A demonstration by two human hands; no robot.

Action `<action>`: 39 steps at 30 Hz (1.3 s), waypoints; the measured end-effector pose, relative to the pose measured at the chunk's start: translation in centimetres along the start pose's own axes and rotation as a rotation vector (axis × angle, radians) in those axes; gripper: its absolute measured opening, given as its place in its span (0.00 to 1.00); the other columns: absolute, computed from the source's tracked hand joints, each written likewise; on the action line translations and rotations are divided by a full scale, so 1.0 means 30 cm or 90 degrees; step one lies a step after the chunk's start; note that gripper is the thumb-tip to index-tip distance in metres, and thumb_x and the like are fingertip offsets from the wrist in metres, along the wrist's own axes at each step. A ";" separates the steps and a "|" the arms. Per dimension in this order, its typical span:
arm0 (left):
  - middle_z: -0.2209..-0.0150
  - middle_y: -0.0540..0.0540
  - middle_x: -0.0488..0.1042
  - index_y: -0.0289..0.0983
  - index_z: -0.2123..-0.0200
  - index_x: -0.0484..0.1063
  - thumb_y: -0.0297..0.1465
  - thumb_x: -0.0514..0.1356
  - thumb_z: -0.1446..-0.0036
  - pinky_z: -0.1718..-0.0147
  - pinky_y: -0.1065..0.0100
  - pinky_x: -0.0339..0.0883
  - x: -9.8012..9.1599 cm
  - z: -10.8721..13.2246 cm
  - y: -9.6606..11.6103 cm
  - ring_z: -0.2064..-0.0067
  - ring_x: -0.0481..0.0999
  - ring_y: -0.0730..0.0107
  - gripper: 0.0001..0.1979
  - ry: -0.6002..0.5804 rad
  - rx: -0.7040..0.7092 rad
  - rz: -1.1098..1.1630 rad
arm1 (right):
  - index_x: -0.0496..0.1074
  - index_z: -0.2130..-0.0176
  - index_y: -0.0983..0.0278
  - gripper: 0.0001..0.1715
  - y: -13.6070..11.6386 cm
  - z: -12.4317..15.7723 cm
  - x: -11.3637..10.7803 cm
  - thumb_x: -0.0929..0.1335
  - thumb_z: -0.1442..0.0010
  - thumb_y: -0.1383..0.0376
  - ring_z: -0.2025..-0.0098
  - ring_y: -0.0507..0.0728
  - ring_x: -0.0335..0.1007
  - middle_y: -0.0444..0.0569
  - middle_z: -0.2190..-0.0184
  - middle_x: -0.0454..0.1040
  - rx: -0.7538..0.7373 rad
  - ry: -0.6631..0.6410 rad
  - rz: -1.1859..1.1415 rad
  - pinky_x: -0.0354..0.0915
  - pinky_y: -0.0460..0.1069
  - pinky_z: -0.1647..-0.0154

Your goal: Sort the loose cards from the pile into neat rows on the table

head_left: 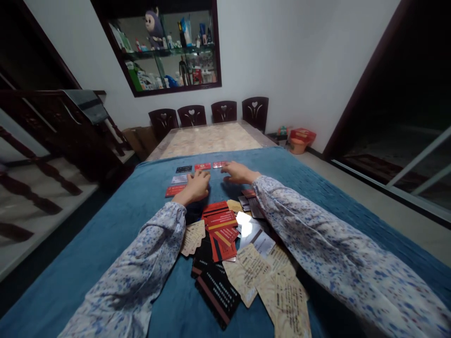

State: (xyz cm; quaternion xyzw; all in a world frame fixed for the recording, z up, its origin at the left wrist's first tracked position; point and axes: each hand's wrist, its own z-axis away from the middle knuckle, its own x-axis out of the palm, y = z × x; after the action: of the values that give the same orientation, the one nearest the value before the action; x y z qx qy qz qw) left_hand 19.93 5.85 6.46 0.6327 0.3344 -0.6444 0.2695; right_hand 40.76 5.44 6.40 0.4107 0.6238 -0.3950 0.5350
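My left hand (198, 186) is over the blue cloth, palm down, with its fingers bent and apart. Its fingertips are close to a white card (179, 179) and just below a red card (202, 166); whether they touch either is hard to tell. At the right end of the top row lies another red card (218, 165), with the fingertips of my right hand (238, 172) at its edge. That hand's fingers are spread. A black card (183, 169) begins the row, and a lower red card (174, 190) lies partly behind my left hand.
Between my forearms spreads a loose pile of red cards (220, 220), black cards (218, 295), beige cards (246, 270) and a shiny white card (259, 239). The blue cloth (105, 244) covers the near part of a marble-topped table (211, 136). Several dark chairs (224, 111) stand beyond.
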 end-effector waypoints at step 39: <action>0.50 0.35 0.76 0.37 0.62 0.80 0.35 0.58 0.36 0.46 0.43 0.60 0.030 0.164 0.081 0.42 0.65 0.46 0.11 -0.143 0.095 0.005 | 0.81 0.49 0.58 0.24 -0.126 0.211 0.095 0.68 0.43 0.73 0.55 0.57 0.74 0.50 0.47 0.80 -0.172 -0.094 -0.080 0.64 0.50 0.50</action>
State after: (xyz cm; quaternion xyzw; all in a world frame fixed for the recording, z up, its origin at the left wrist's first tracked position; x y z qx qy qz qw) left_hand 18.63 0.57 5.21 0.5763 0.2509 -0.7330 0.2602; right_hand 39.13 -1.52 3.05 0.2652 0.6549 -0.3688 0.6040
